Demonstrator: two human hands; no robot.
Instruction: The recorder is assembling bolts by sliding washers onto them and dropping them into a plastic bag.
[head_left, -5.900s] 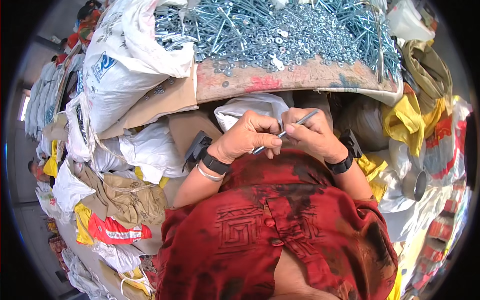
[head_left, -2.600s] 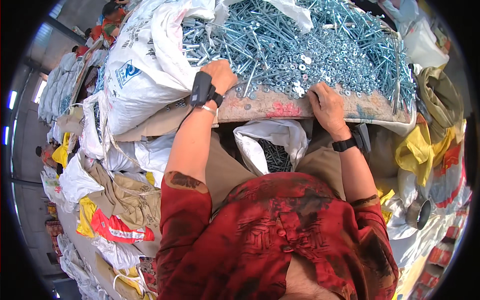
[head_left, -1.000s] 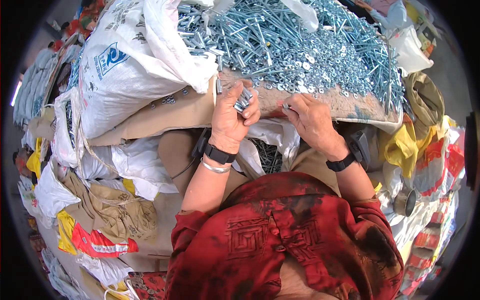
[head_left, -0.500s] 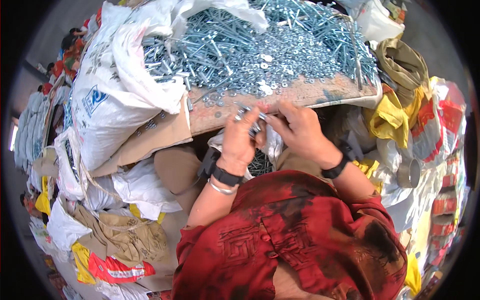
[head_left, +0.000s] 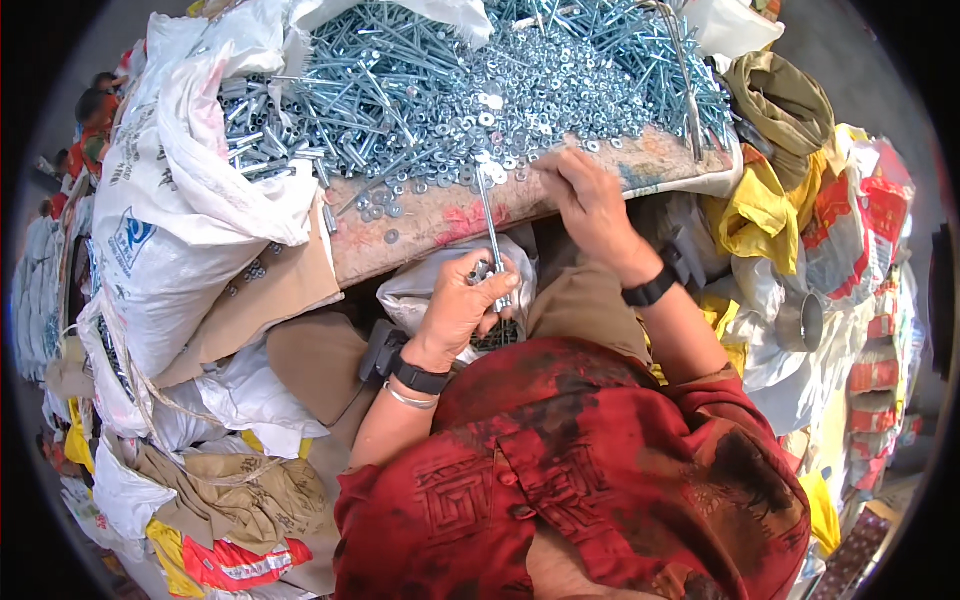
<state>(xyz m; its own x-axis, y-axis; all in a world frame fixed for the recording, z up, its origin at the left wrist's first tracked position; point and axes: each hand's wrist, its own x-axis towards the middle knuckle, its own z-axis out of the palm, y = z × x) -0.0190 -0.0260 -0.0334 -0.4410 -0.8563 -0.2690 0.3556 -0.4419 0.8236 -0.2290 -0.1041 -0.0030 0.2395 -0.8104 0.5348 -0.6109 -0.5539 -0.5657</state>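
My left hand is closed around a long thin metal bolt standing nearly upright, its top end close to the washers. A short metal sleeve shows at the bolt's lower part, and more small metal pieces are tucked in the same palm. My right hand is over the front edge of the worktop, fingers loosely bent and somewhat apart, nothing visible in them. Its fingertips are near the loose washers spread on the stained worktop.
Long bolts lie heaped behind the washers. On the left a white woven sack leans beside a cardboard sheet. Beneath my left hand, a white bag holds dark metal pieces. Yellow cloth and brown sacking are on the right.
My hands have moved apart. The right one has left the bolt and gone up toward the washers, while the left has come lower with the bolt turned upright. The view has shifted slightly.
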